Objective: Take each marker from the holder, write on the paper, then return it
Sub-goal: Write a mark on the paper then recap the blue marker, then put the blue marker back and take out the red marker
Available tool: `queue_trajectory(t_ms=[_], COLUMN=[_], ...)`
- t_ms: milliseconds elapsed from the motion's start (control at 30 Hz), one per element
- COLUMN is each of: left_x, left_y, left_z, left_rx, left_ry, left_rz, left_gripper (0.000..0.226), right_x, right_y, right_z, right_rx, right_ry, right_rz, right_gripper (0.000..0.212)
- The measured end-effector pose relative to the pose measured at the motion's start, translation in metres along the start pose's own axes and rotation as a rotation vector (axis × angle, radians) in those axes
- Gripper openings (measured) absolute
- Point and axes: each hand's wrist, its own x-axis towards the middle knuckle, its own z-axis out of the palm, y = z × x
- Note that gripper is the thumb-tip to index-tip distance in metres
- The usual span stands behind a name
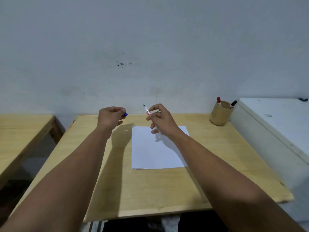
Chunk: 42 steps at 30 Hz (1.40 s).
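- we see both bare forearms reaching out over the table (150, 190), hands raised above its far half.
- our right hand (159, 120) pinches a marker (146, 111) between thumb and forefinger; its dark tip is bare and points up and away, toward the wall (150, 39).
- the other fingers of that hand curl loosely under the palm, above the top edge of the paper (155, 151).
- our left hand (111, 117) is closed around a blue cap (125, 114), which pokes out on the thumb side; only its end shows.
- cap and marker are apart, with a clear gap between the two hands.
- the paper lies flat near the middle of the table, just right of centre, with a tiny dark mark at its top left corner; the rest looks blank, though faint writing would be hard to tell.
- the holder (220, 114), a round wooden cup, stands upright at the far right corner of the table, well apart from the hands.
- two more markers sit in it: a red-capped one (218, 100) at its left side and a black-capped one (232, 104) leaning right.
- a white cabinet (275, 124) stands just beside the table on the right, and a second table (21, 131) sits to the left.
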Motion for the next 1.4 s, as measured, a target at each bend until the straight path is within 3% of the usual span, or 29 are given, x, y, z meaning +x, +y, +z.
queue_trajectory(t_ms=[100, 200, 633, 967, 1000, 1133, 1300, 1400], left_x=[-0.009, -0.018, -0.047, -0.046, -0.044, -0.037, -0.023, -0.017], left_y=[0.023, 0.036, 0.058, 0.066, 0.074, 0.107, 0.103, 0.082], left_z=[0.005, 0.011, 0.06, 0.145, 0.157, 0.207, 0.276, 0.315], left_rx=[-0.064, -0.088, 0.006, 0.003, -0.002, 0.074, 0.362, 0.509], left_ry=[-0.005, -0.016, -0.102, -0.148, -0.182, -0.343, -0.42, -0.517], left_rz=[0.008, 0.015, 0.078, 0.078, 0.088, 0.159, 0.324, 0.32], left_gripper=[0.007, 0.005, 0.013, 0.01, 0.014, 0.033, 0.053, 0.074], right_x=[-0.007, -0.012, -0.034, -0.036, -0.034, -0.016, 0.013, 0.03], right_y=[0.0, -0.006, -0.019, -0.012, -0.014, -0.027, -0.055, -0.053], right_z=[-0.001, -0.004, -0.029, -0.086, -0.097, -0.158, -0.246, -0.279], right_rx=[-0.102, -0.136, -0.086, -0.133, -0.145, -0.346, -0.372, -0.418], right_ry=[0.012, 0.033, 0.08, 0.273, 0.296, 0.387, 0.664, 0.716], right_rz=[-0.041, -0.073, -0.102, -0.107, -0.115, -0.157, -0.194, -0.178], right_gripper=[0.025, 0.02, 0.016, 0.012, 0.009, 0.032, 0.016, 0.014])
